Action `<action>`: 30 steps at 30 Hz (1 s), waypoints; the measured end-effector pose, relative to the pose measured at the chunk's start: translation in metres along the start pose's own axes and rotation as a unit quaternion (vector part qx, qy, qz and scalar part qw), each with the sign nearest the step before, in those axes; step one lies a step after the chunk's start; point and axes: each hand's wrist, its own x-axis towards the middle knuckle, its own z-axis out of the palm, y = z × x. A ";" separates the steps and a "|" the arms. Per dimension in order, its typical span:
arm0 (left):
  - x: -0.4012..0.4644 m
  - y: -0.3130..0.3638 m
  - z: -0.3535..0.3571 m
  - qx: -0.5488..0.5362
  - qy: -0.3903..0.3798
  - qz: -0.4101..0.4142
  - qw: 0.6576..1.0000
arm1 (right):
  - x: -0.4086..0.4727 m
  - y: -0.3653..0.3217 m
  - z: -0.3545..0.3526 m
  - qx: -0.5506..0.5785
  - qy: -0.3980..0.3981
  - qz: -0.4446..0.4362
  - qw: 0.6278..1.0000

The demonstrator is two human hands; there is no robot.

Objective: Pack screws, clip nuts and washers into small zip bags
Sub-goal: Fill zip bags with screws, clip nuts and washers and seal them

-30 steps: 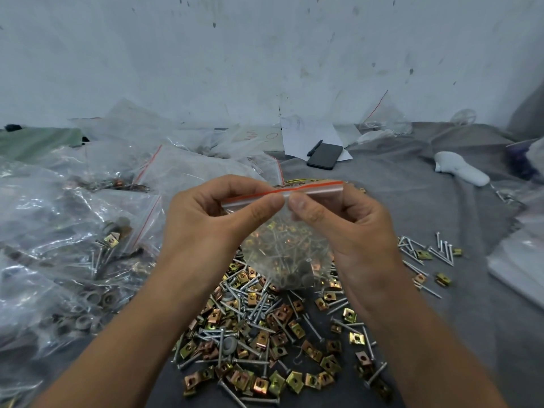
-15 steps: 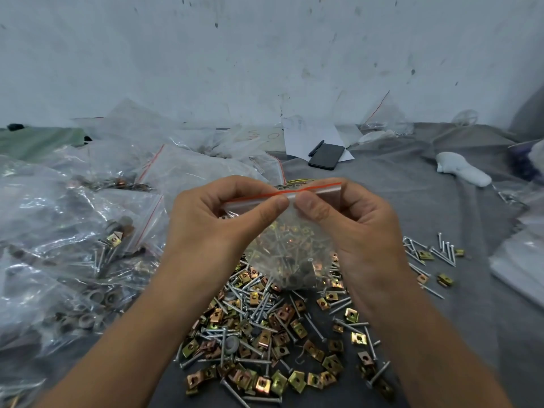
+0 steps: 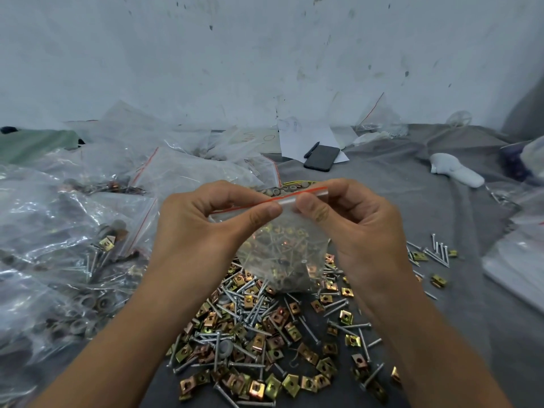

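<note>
A small clear zip bag with a red strip along its top hangs in front of me, holding screws, clip nuts and washers. My left hand pinches the top strip between thumb and fingers at the left. My right hand pinches the same strip just to the right of it; the two thumbs lie close together. Under the bag, a loose heap of brass-coloured clip nuts and silver screws is spread on the grey cloth.
Filled plastic bags pile up along the left. A black phone and a pen lie on white paper at the back. A white object lies far right. A few screws and nuts are scattered at right, with more bags beyond.
Both hands keep pinching the bag's top strip. My thumbs have moved slightly apart and the strip now tilts up a little more at the right end.
</note>
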 end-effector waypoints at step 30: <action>-0.008 0.005 -0.003 0.123 0.013 0.076 0.989 | 0.000 -0.012 0.008 0.026 -0.016 -0.088 0.996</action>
